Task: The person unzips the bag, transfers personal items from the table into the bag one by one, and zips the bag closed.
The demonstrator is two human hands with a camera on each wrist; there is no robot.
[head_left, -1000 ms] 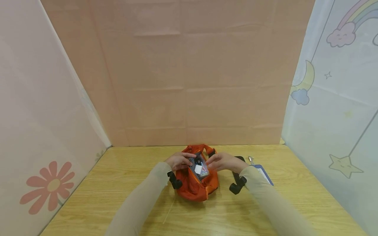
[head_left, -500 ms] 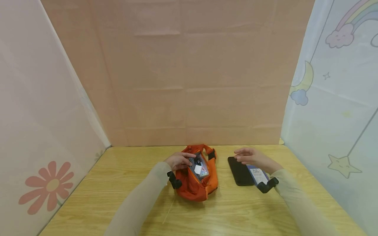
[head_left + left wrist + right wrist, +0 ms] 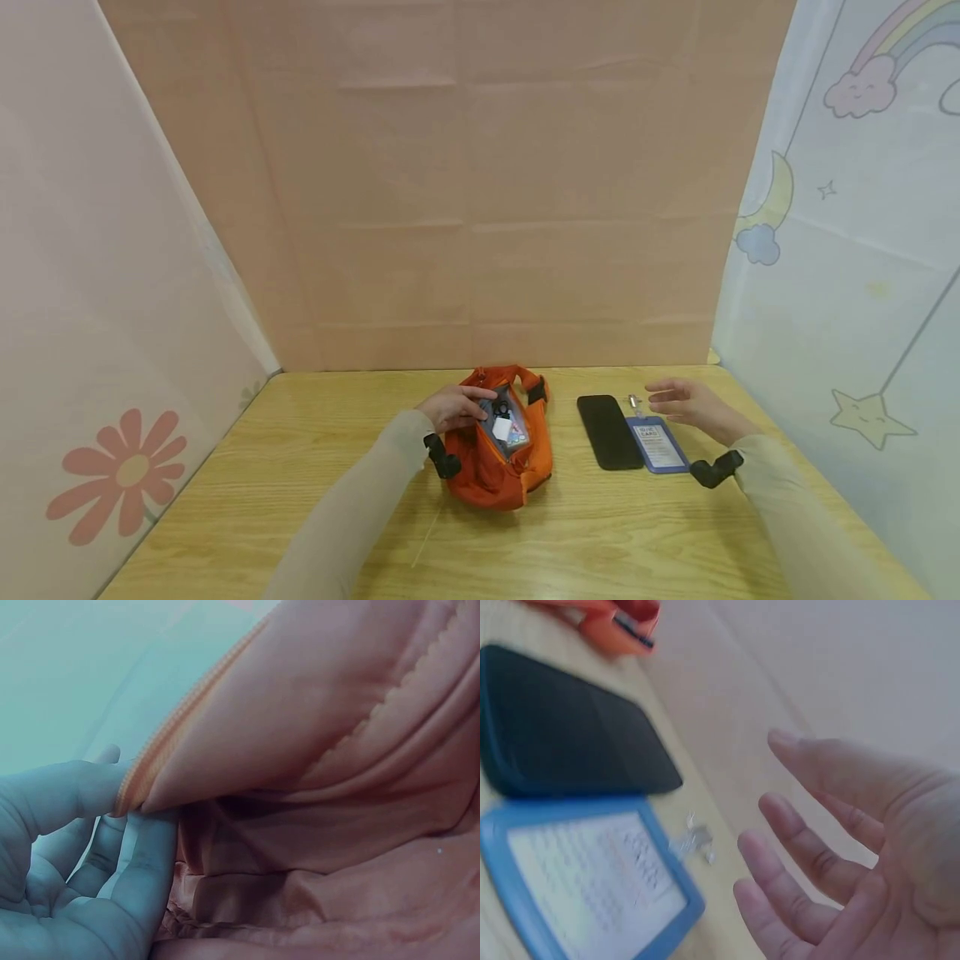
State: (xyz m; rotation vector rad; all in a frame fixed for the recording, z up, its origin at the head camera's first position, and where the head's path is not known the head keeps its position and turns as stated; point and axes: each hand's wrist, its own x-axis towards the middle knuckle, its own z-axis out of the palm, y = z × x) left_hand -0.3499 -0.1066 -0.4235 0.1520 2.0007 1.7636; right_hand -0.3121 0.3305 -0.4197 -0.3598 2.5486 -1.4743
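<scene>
Mid-table, the left hand (image 3: 452, 408) pinches the orange bag (image 3: 501, 467) open by its zipper edge. Toward the right edge, the right hand (image 3: 693, 405) hovers, fingers spread and empty, over the blue badge holder (image 3: 657, 446) beside the black phone (image 3: 607, 432); a grasp seems next.

Orange pouch (image 3: 501, 467) unzipped, blue card holder (image 3: 657, 445) flat

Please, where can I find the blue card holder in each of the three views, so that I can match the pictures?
Head view: the blue card holder lies flat on the table, right of centre, under the right hand.
Left wrist view: not in it; only the orange pouch and left hand show.
Right wrist view: bottom left.
Shared landmark: the black phone lies just beside the holder in both.
</scene>
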